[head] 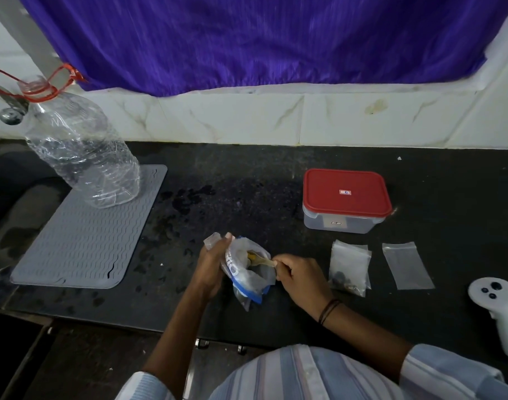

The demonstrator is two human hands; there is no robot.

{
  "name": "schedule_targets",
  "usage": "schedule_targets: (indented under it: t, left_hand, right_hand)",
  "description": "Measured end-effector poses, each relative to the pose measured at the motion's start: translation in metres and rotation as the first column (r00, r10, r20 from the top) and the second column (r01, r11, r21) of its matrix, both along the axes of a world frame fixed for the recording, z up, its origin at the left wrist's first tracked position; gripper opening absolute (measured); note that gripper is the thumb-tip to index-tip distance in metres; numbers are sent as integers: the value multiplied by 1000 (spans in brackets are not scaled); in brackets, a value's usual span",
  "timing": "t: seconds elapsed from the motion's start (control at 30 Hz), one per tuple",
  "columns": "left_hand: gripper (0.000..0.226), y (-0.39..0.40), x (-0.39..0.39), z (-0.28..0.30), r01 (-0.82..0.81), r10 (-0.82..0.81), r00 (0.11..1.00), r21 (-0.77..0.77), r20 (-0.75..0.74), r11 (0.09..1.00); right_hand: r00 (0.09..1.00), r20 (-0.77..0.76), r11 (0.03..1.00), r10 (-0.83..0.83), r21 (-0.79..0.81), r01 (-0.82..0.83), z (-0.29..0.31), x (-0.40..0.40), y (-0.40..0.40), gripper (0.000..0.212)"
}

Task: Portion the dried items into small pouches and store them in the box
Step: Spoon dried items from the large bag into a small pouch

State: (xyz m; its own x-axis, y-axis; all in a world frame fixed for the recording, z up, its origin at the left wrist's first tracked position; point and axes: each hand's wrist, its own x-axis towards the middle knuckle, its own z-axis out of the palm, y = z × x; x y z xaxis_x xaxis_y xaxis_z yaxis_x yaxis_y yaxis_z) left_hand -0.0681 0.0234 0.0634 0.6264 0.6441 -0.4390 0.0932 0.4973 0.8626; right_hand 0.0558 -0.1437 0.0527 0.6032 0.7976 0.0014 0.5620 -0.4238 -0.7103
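Observation:
My left hand (211,265) grips the mouth of a crumpled clear bag with blue print (247,269) on the black counter. My right hand (300,277) holds a small pale spoon (263,260) whose bowl reaches into that bag. To the right lies a small clear pouch (348,267) with dark dried items at its bottom. An empty flat pouch (407,265) lies further right. Behind them stands a clear box with a red lid (346,199), shut.
A large empty plastic bottle (82,151) stands on a grey ribbed mat (82,241) at the left. A white controller (498,310) rests at the right edge. The black counter (247,183) shows dark wet spots. White tiles and a purple curtain (261,39) back it.

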Motion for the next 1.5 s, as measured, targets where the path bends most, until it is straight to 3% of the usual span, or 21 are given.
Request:
schedule_targets:
  t: [0.1,0.2,0.37,0.5,0.6,0.9,1.03,1.23,1.37,1.5]
  left_hand:
    - [36,-2,-1,-1,-120,117,990,-35,-73,992]
    - [17,-11,-7,-4,-129,138,977,65,-161,990]
    - [11,-23,-12,1,-109,119,987,96,-104,989]
    - [13,-23,-16,-5,-58,81,993,244,-89,968]
    - [26,-19,-18,-7,-50,87,991,320,-102,946]
    - [6,12,-17,-5,-109,131,990,293,-56,950]
    - [7,21,-23,-6,28,-11,997,243,-72,970]
    - [8,24,-32,-6,-20,70,987,323,-144,946]
    - [10,26,-40,-2,-186,258,961,446,-104,875]
    - [29,15,-44,25,-183,367,924,726,-102,663]
  right_hand:
    - [998,-60,999,-29,-39,27,-3,-4,-3,20]
    - [982,-170,997,-82,-28,78,-3,-7,-3,17]
    - [895,-403,975,-189,33,220,-1,-10,0,18]
    - [838,-503,966,-211,26,258,-2,-10,-1,19]
    - [846,-489,969,-213,1,245,-3,-11,-2,17]
    - [899,-387,978,-207,-67,196,-2,-12,-2,16]
    - [866,-451,975,-214,-48,216,1,-16,-3,15]
    - [787,-581,961,-206,32,275,11,-18,-12,16]
    - [755,-629,950,-187,79,301,24,-16,-17,17]
    - [739,-651,935,-172,127,330,42,-14,-23,17]
